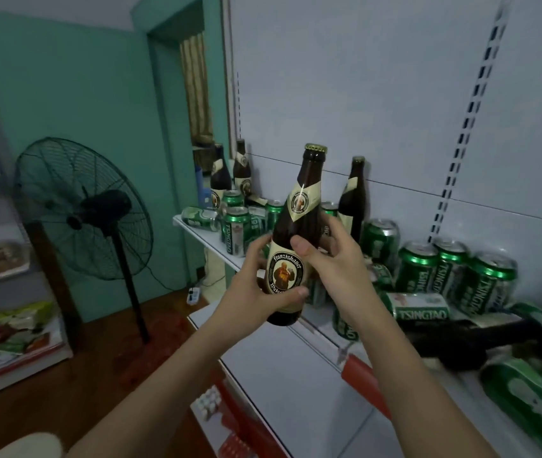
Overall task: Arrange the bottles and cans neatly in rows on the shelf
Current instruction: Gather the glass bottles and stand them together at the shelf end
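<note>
A brown Franziskaner beer bottle (297, 223) with a gold cap is held upright in front of the white shelf (203, 238). My left hand (259, 279) grips its lower body around the label. My right hand (332, 259) holds its middle, thumb on the front and fingers behind. On the shelf stand three more brown bottles: two at the far left (221, 176) and one behind the held bottle (352, 200). Several green Tsingtao cans (418, 269) stand or lie scattered along the shelf; one lies on its side (418, 307). A dark bottle (481, 338) lies flat at the right.
A black standing fan (81, 213) stands on the floor to the left. A lower white shelf (279, 375) with a red edge sits below the hands. Another rack with snack packets (8, 328) is at the far left. A doorway opens behind the shelf's far end.
</note>
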